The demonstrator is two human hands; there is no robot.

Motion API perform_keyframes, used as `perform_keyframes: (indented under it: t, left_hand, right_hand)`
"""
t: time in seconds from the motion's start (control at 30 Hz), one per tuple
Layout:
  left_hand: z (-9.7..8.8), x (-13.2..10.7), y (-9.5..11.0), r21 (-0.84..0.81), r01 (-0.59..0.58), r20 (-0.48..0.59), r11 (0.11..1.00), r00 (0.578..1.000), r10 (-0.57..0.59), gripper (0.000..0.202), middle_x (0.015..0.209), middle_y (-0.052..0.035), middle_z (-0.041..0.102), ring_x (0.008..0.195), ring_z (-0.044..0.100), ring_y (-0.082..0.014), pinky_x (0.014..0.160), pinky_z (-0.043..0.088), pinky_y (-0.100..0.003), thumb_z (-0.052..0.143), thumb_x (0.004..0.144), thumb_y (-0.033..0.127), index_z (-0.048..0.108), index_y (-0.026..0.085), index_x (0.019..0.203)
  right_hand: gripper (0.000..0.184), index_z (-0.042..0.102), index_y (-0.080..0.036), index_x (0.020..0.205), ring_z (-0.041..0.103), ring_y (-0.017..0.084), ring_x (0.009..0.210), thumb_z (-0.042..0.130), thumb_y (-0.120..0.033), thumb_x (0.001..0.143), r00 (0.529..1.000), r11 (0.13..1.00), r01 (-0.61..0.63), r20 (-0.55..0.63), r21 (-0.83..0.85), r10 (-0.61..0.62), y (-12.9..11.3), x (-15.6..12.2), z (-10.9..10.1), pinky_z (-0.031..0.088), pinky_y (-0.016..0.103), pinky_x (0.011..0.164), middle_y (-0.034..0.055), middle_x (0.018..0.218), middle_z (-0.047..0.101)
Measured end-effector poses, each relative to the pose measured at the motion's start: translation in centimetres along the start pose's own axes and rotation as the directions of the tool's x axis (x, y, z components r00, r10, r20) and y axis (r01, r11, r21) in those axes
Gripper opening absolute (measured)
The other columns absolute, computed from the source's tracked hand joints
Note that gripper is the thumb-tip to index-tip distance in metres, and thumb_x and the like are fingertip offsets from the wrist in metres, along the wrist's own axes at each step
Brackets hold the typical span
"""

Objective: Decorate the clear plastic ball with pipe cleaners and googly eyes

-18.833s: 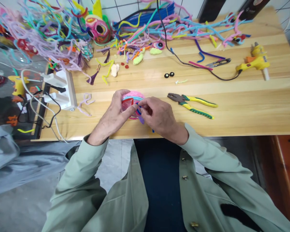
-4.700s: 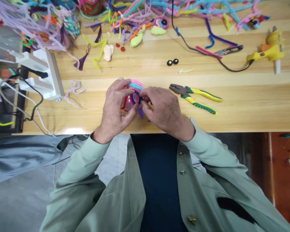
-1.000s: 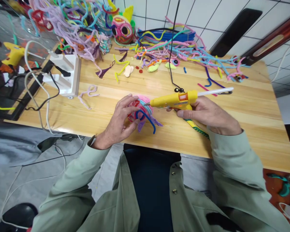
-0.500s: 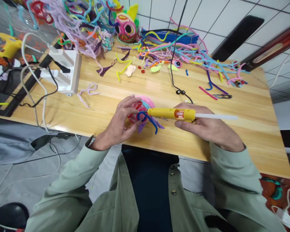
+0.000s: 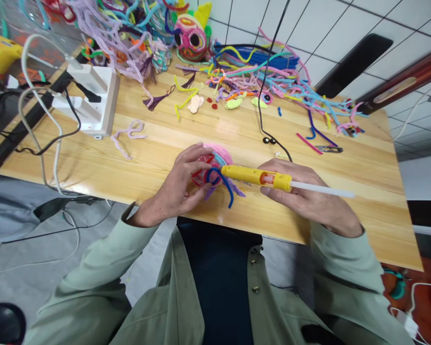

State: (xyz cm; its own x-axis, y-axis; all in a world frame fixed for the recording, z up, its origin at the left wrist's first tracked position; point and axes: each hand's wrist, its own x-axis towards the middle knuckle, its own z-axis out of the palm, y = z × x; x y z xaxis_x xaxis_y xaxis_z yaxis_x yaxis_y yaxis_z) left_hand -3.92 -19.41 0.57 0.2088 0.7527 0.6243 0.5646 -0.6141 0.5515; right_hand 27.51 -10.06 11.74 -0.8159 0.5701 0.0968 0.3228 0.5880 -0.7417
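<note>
My left hand [image 5: 181, 184] is closed around the left side of a colourful pipe-cleaner piece [image 5: 219, 149] in pink, red, light blue and purple. A blue pipe cleaner [image 5: 230, 189] curls across its front, its loose end hanging toward me. My right hand [image 5: 305, 189] grips a yellow hot glue gun [image 5: 244, 173], whose handle is hidden by the hand. A white glue stick [image 5: 321, 189] sticks out of the gun's back end. The gun's nozzle points left and meets the piece beside the blue curl; whether it touches is hard to tell.
A white power strip [image 5: 107, 103] with plugs stands at the left. Pipe cleaners [image 5: 251, 72] and a pink owl-like figure [image 5: 190, 38] lie along the back. Small snips [image 5: 330, 149] rest at the right. A black cord [image 5: 261, 108] runs down to my right hand.
The view has shifted slightly. The blue pipe cleaner's loose end now hangs a little lower, and the glue gun's back end tilts slightly more toward me. Both hands keep their holds.
</note>
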Motion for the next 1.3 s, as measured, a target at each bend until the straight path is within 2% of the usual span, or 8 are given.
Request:
perform_keyframes:
  t: [0.13,0.33,0.7,0.83,1.03,1.3]
  left_hand:
    - [0.03,-0.09,-0.02,-0.011,-0.013,-0.015,1.000,1.000,0.012,0.043,0.168,-0.0125,0.064,0.167,0.056,-0.0339,0.138,0.050,-0.072,0.073,0.111,0.027,0.055,0.035,0.149]
    - [-0.21,-0.26,-0.21,-0.016,-0.009,0.020,1.000,1.000,0.009,0.036,0.172,-0.0099,0.060,0.170,0.053,-0.0359,0.138,0.050,-0.074,0.072,0.109,0.025,0.059,0.037,0.141]
    - [-0.19,-0.19,-0.17,0.001,-0.009,0.028,1.000,1.000,0.009,0.034,0.172,-0.0079,0.060,0.169,0.053,-0.0345,0.139,0.049,-0.074,0.070,0.110,0.027,0.058,0.037,0.140]
    - [-0.12,-0.20,-0.17,-0.005,-0.027,0.003,1.000,1.000,0.027,0.030,0.171,-0.0088,0.062,0.168,0.055,-0.0333,0.139,0.050,-0.072,0.070,0.112,0.029,0.059,0.036,0.139]
    - [-0.17,-0.19,-0.12,0.024,0.000,0.030,1.000,1.000,-0.001,0.022,0.169,-0.0103,0.063,0.169,0.054,-0.0333,0.137,0.052,-0.074,0.066,0.116,0.038,0.059,0.036,0.138]
    - [-0.12,0.04,-0.13,0.000,-0.069,-0.008,0.998,0.998,0.069,0.031,0.167,-0.0146,0.063,0.165,0.057,-0.0344,0.134,0.054,-0.071,0.069,0.113,0.028,0.056,0.032,0.141]
  right_hand:
    - [0.015,0.081,-0.034,0.123,0.080,0.029,0.100,0.073,-0.040,0.112,1.000,1.000,0.015,-0.006,0.004,-0.015,-0.16,-0.08,-0.08,0.064,0.046,0.094,0.0065,0.116,0.085]
    - [0.014,0.078,-0.033,0.125,0.080,0.029,0.100,0.071,-0.041,0.115,1.000,1.000,0.020,-0.001,-0.012,-0.020,-0.41,-0.30,-0.03,0.064,0.046,0.092,0.0073,0.114,0.084]
    - [0.022,0.075,-0.041,0.136,0.079,0.028,0.109,0.070,-0.042,0.115,1.000,1.000,-0.005,0.029,-0.007,0.005,-0.22,-0.74,-0.07,0.064,0.045,0.100,0.0041,0.121,0.084]
    - [0.021,0.076,-0.040,0.136,0.078,0.029,0.108,0.069,-0.040,0.116,0.999,1.000,0.000,0.033,-0.010,0.000,-0.31,-0.66,0.02,0.063,0.046,0.098,0.0052,0.120,0.083]
    - [0.019,0.078,-0.034,0.132,0.077,0.029,0.104,0.069,-0.037,0.116,0.999,0.999,0.037,0.032,-0.017,-0.037,-0.29,-0.58,0.01,0.062,0.045,0.094,0.0076,0.117,0.082]
    - [0.020,0.075,-0.029,0.135,0.076,0.026,0.102,0.069,-0.030,0.116,0.995,0.994,0.098,0.036,-0.045,-0.097,-0.09,-0.57,0.02,0.061,0.041,0.092,0.0074,0.117,0.081]
